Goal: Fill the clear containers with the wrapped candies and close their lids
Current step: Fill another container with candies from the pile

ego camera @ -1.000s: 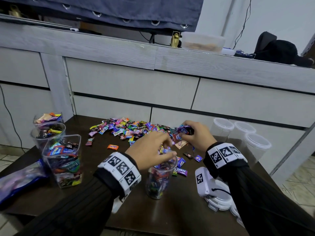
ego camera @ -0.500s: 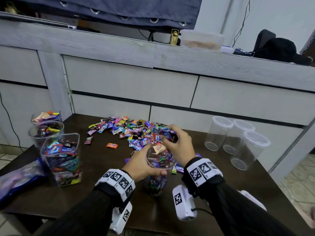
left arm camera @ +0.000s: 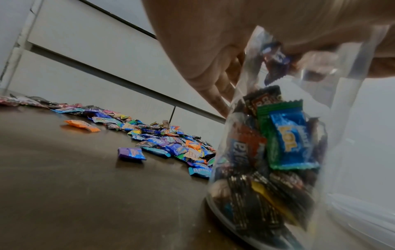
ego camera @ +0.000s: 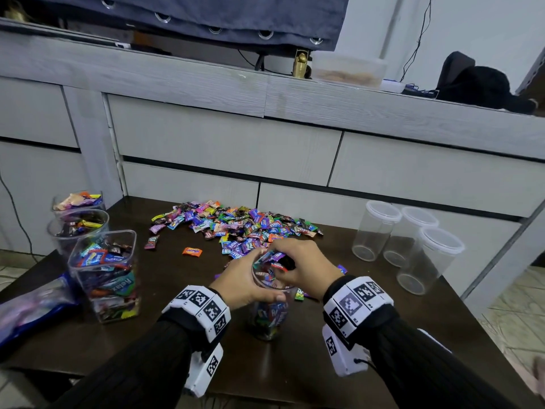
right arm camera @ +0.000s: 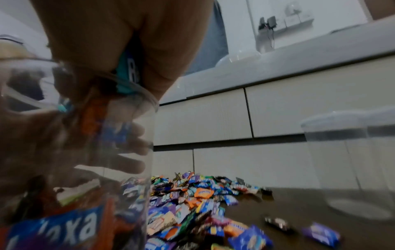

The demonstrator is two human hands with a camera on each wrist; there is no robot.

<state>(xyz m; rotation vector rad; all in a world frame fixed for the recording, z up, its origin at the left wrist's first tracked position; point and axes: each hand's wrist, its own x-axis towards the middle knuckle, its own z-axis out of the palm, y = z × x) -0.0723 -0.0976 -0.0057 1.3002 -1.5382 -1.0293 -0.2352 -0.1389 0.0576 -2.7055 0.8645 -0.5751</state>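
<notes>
While three lidded empty containers (ego camera: 376, 231) stand near the table's (ego camera: 295, 376) right edge and three filled open ones (ego camera: 107, 276) near its left edge, a candy pile (ego camera: 236, 225) spreads toward the far edge. Near the front edge, the left hand (ego camera: 244, 286) wraps the upper wall of a round clear container (ego camera: 269, 317), partly filled. Over its mouth, the right hand (ego camera: 303, 268) clutches wrapped candies (ego camera: 272, 258). Wrappers read "Relax" and "LOL".

Your left hand (left arm camera: 213, 42) grips the candy-filled container (left arm camera: 278, 152); loose candies (left arm camera: 166, 140) lie mid-table (left arm camera: 64, 186).
</notes>
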